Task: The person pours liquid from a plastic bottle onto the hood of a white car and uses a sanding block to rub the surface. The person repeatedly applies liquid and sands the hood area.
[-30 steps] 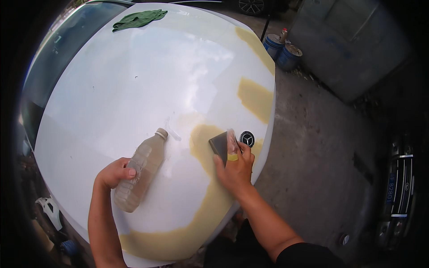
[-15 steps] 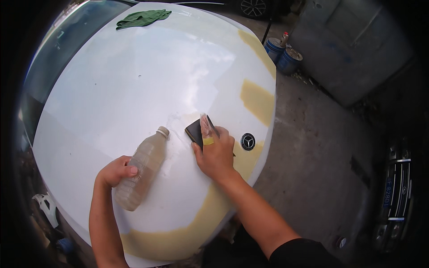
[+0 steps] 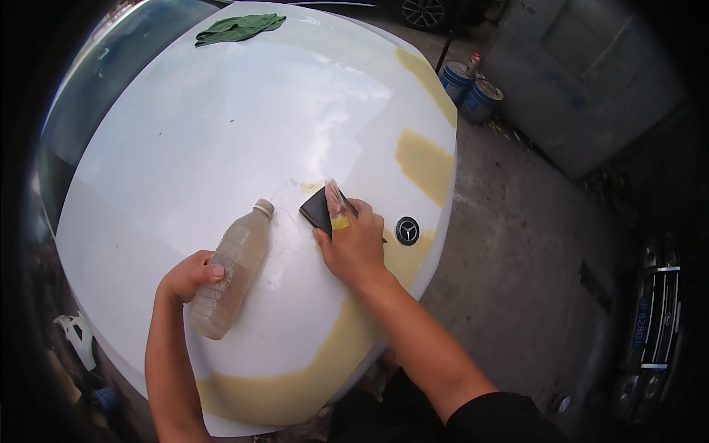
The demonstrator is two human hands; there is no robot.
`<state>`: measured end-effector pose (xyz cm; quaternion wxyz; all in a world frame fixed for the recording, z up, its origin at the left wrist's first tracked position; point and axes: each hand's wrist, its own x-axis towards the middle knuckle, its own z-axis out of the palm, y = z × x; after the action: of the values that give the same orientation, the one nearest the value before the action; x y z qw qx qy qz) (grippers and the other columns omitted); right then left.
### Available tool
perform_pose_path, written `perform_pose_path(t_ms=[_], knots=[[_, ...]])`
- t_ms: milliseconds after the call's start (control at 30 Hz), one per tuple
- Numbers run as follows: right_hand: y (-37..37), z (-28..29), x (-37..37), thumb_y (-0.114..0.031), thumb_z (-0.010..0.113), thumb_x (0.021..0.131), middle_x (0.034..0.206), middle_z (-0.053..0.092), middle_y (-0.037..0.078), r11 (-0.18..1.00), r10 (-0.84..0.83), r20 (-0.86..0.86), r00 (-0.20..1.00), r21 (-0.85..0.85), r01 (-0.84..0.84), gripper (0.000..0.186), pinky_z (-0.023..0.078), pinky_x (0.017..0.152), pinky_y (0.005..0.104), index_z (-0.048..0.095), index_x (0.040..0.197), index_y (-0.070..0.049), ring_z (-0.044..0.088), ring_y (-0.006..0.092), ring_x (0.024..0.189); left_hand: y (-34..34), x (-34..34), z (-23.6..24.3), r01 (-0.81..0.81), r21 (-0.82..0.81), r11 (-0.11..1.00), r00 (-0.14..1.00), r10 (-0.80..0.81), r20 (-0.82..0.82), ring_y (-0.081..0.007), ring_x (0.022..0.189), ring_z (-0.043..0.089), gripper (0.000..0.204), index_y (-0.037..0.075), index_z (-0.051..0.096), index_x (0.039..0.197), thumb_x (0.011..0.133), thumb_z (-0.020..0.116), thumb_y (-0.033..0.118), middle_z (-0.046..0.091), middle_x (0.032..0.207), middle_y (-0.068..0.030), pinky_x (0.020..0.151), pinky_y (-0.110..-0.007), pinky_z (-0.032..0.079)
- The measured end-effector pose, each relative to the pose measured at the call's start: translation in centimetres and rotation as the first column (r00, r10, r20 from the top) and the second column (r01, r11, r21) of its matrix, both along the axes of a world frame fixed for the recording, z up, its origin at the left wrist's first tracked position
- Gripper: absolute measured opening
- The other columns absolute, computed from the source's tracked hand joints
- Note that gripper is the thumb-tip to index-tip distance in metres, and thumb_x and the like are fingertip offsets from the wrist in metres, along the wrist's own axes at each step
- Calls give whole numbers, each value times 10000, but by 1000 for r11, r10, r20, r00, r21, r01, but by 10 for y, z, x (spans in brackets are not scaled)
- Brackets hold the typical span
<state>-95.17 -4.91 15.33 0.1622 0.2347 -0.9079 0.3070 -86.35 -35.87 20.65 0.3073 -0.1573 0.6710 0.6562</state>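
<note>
My left hand [image 3: 198,277] grips a clear plastic bottle [image 3: 240,258] of cloudy liquid with a white cap, held over the white car hood [image 3: 162,199]. My right hand [image 3: 356,244] is closed on a dark sanding pad [image 3: 315,206] against the middle of the hood, left of a round black-and-silver emblem [image 3: 408,232]. One right finger has a clear plastic wrapping with yellow tape [image 3: 340,221]. Wet streaks lie between bottle and pad. Yellowish patches [image 3: 422,166] mark the hood's right side and near end.
A green cloth [image 3: 238,28] lies at the hood's far end, beside the windscreen [image 3: 92,88] at left. Right of the hood are blue buckets [image 3: 480,100], a grey metal panel [image 3: 572,70] and a detached bumper [image 3: 657,317] on the floor. White parts [image 3: 77,336] sit at lower left.
My right hand has moved up and left with the dark pad, away from the yellow patch by the emblem. My left hand and bottle have risen slightly.
</note>
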Motion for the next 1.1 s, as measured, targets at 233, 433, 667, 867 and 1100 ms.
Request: perform_pose_path(t_ms=[233, 433, 667, 867, 1100], knots=[[37, -12, 22, -209, 725, 823, 1341, 569, 133, 989, -143, 9, 990, -38, 144, 713, 380, 930, 507, 446, 1447, -6, 493, 360, 1156, 2, -1, 3, 3, -27, 1000, 1000, -4, -17, -180, 932, 643, 778, -49, 650, 1150, 651, 838, 518, 682, 1033, -80, 846, -337, 523], [21, -9, 10, -238, 733, 825, 1421, 525, 128, 993, -115, 26, 993, 20, 115, 766, 384, 938, 507, 406, 1473, 8, 488, 355, 1175, -4, 5, 1, -23, -30, 999, 999, 22, -24, -186, 916, 649, 793, -47, 644, 1155, 647, 842, 529, 682, 1033, -83, 833, -342, 530], [9, -5, -4, -222, 703, 857, 1454, 498, 135, 990, -137, 19, 990, 29, 137, 762, 366, 951, 510, 366, 1508, -14, 469, 357, 1173, 5, -1, 2, -16, 0, 1000, 1000, 16, -18, -186, 914, 650, 788, -44, 645, 1152, 648, 846, 528, 682, 1032, -82, 831, -340, 532], [33, -10, 17, -207, 706, 850, 1349, 568, 170, 988, -154, 95, 984, 38, 151, 787, 363, 973, 523, 340, 1520, -17, 476, 385, 1189, 0, 4, 2, -19, -36, 999, 999, 18, -33, -180, 954, 642, 795, -40, 638, 1172, 658, 845, 529, 679, 1048, -78, 852, -344, 527], [-1, 1, -25, -238, 722, 843, 1300, 590, 151, 993, -116, 31, 993, 4, 116, 833, 362, 999, 471, 312, 1536, -24, 490, 348, 1184, 8, -1, 2, 8, -26, 1000, 1000, -9, -29, -180, 958, 640, 819, -38, 626, 1195, 659, 842, 544, 673, 1067, -79, 859, -345, 524]])
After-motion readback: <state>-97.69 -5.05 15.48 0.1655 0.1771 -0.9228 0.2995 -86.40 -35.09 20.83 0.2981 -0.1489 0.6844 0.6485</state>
